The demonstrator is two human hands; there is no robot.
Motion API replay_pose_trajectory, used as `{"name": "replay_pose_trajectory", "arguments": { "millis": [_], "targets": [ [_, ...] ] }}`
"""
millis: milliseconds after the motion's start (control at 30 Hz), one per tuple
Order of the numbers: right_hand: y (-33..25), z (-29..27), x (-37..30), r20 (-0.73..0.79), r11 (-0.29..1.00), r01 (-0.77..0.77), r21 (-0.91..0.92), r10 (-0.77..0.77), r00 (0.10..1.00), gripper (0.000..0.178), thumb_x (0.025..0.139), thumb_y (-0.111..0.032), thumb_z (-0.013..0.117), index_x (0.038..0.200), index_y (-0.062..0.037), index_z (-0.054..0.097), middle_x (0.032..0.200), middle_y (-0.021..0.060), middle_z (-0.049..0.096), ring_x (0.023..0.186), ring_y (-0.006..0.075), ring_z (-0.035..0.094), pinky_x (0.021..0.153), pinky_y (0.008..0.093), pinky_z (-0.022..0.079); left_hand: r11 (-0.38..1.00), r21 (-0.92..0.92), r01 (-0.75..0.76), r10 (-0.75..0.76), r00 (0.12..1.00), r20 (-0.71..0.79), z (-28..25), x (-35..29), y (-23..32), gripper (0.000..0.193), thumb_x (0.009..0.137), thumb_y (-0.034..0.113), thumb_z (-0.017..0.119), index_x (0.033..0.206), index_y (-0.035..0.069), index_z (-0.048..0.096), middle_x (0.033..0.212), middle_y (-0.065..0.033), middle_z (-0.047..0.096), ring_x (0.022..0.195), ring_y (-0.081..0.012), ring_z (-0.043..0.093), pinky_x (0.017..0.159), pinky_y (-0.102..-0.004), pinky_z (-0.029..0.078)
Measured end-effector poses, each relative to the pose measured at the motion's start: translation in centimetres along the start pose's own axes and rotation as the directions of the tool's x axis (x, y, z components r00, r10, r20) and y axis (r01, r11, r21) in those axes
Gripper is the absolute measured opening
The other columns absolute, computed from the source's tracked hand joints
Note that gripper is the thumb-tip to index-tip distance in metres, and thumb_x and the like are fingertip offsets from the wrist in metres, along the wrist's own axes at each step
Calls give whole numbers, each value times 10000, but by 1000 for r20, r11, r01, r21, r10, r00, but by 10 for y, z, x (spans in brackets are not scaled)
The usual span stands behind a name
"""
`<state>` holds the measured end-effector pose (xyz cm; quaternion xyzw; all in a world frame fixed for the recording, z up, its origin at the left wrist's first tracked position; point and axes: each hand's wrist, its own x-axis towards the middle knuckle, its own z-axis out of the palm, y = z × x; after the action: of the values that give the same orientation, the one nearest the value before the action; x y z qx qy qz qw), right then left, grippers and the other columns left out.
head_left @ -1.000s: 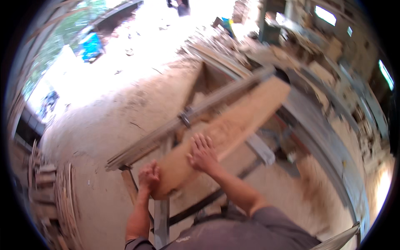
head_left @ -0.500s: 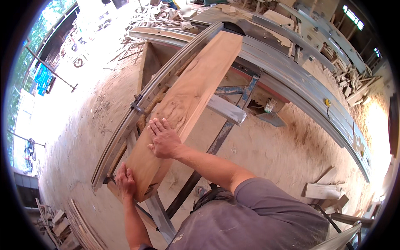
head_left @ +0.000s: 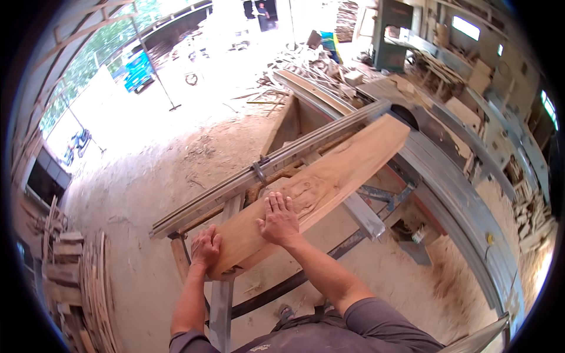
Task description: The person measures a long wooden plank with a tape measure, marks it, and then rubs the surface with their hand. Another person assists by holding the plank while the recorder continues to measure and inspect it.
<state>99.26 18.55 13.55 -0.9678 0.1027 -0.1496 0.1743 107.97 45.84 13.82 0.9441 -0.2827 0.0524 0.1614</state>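
I find left grip [head_left: 206, 248] clasping wooden plank [head_left: 336, 167] at eight o'clock, right grip [head_left: 279, 220] spread atop; uneven pushing could skew it.

No words, numbers or signs legible. Shirt [head_left: 329, 340]: small pale mark [head_left: 259, 347] near lower edge of view, too small to read. Yellow tape measure [head_left: 489, 238] on metal table [head_left: 471, 220]: figures, if any, too small to tell. Blue-and-yellow bag [head_left: 331, 46] by scrap heap [head_left: 303, 63]: any print too far off to make out.
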Motion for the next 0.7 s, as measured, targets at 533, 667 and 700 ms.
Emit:
{"name": "replay_pose_trajectory", "arguments": {
  "millis": [533, 667, 700],
  "targets": [
    [6, 15, 7, 6, 997, 4, -74, -4, 1000, 766, 930, -474, 528, 1505, 7, 376, 1592, 191, 336, 1507, 321, 253, 1238, 499, 127, 998, 6, 68, -68, 997, -23, 4, 2, -1, 489, 930, 418, 559, 1307, 111, 611, 1138, -188, 669, 1097, -371, 612, 982, -473, 430],
    [4, 14, 8, -9, 997, 10, -76, -11, 1000, 760, 924, -474, 539, 1495, 6, 395, 1589, 192, 340, 1505, 320, 259, 1238, 499, 128, 998, -1, 59, -59, 998, -36, 9, 5, -6, 507, 927, 427, 562, 1312, 103, 609, 1155, -190, 668, 1108, -370, 611, 995, -471, 429],
    [5, 15, 9, -11, 997, 11, -71, -12, 1000, 761, 921, -473, 545, 1492, 8, 401, 1588, 195, 340, 1503, 322, 259, 1237, 502, 127, 998, -3, 64, -64, 997, -32, 10, 5, -7, 509, 927, 428, 562, 1313, 101, 608, 1158, -190, 668, 1111, -370, 611, 996, -471, 429]
  ]
}}
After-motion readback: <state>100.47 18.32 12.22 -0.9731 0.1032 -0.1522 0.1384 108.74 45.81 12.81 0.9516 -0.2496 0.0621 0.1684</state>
